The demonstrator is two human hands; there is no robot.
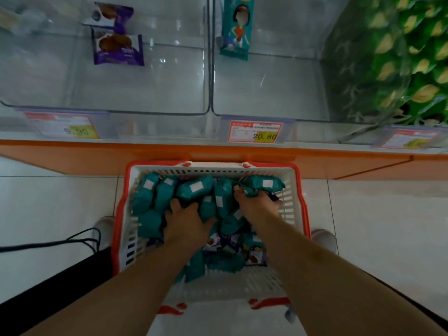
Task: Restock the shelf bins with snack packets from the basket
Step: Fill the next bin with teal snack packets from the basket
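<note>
A pale tiled floor (60, 202) carries the white, orange-rimmed basket (289, 202); above, the orange-edged shelf (97, 154) bears clear plastic bins (145, 93) side by side.
</note>
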